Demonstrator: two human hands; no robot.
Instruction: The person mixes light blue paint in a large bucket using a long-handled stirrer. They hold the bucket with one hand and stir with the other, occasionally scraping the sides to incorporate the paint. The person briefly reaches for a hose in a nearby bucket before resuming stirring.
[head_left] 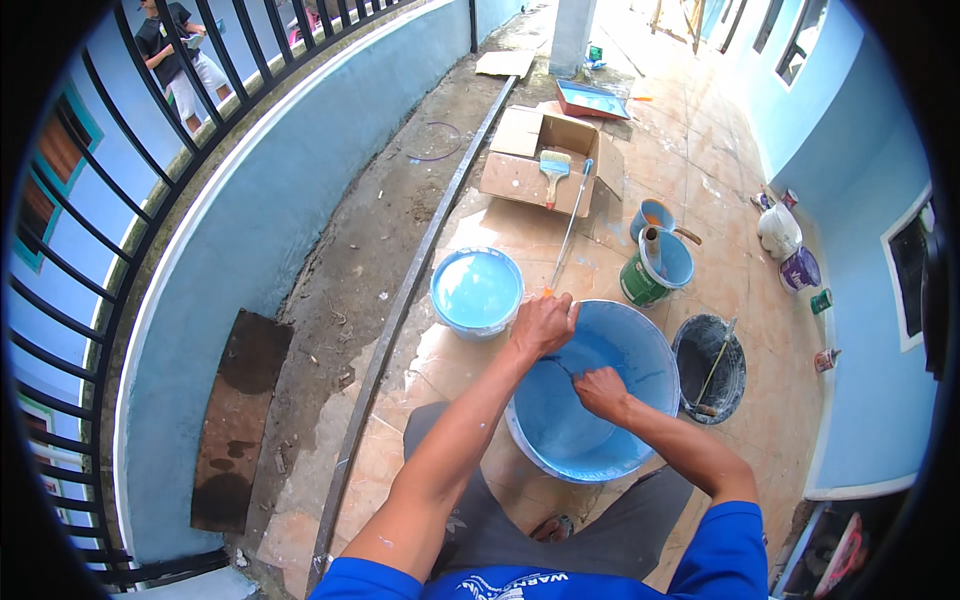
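A wide blue tub with blue paint inside stands between my legs. My left hand is closed at its far left rim; what its fingers grip is hidden. Just beyond those knuckles is the orange end of a long thin pole, which runs up to the cardboard box; I cannot tell whether the hand holds it. Over the paint, my right hand is closed around a thin dark rod, whose lower part is hard to make out. Left of the tub stands a white bucket filled with light blue paint.
An open cardboard box has a wide paintbrush on it. Right of the tub are a green paint pail and a black bucket with a stick. Beyond lies a paint tray. A person stands past the railing.
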